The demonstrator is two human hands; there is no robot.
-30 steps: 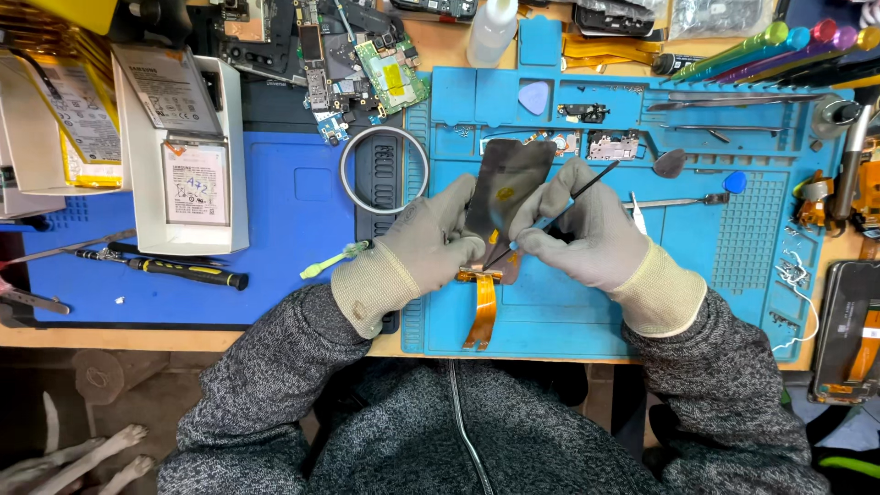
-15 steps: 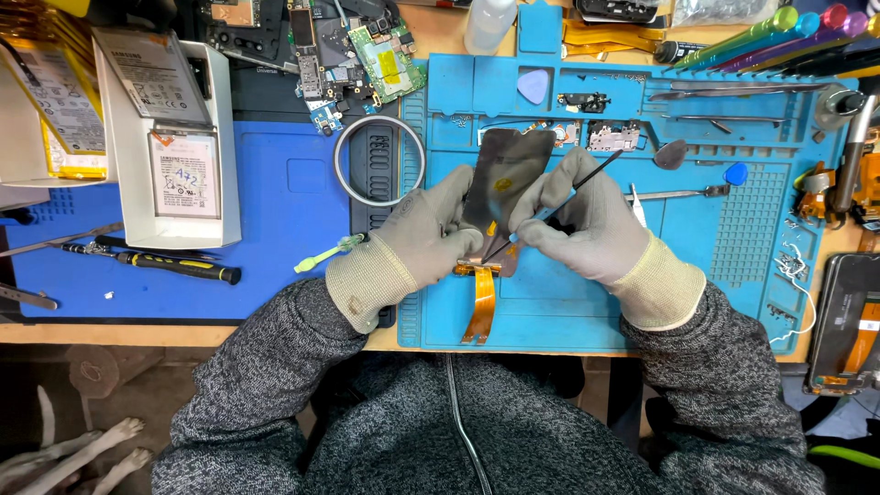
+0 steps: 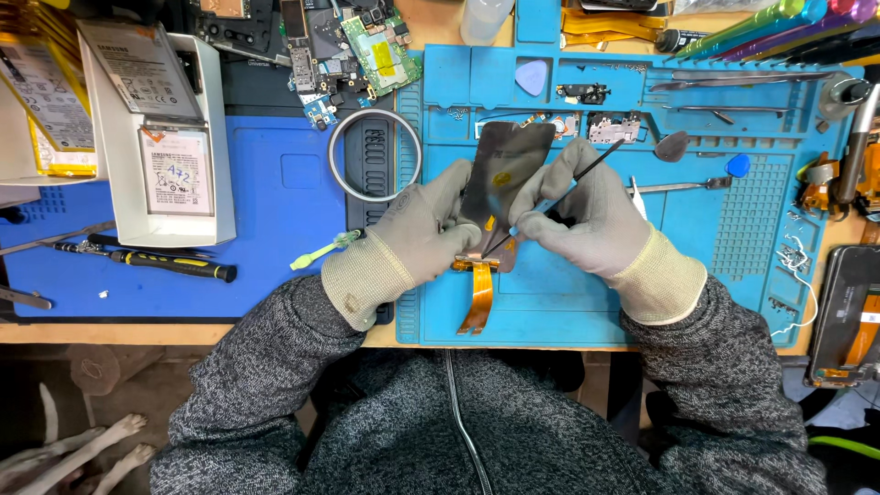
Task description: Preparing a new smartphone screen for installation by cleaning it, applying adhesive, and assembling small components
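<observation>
Gripping dark screen panel [image 3: 502, 174] | left hand [image 3: 423, 229] | right hand [image 3: 587, 215] pinching black tool [image 3: 587, 174]

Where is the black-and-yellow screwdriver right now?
In the head view, the screwdriver lies on the dark blue mat left of the left hand, just below the white box.

We see a wooden workbench [image 3: 55, 332] running across the view, its pale front edge showing below a dark blue mat [image 3: 275, 192] (the landmark here). Right of that mat lies a lighter blue silicone mat [image 3: 733, 229] with moulded compartments. Below the dark blue mat, under the bench edge, the floor [image 3: 92, 376] lies brown and shadowed. Light falls evenly from above.
</observation>
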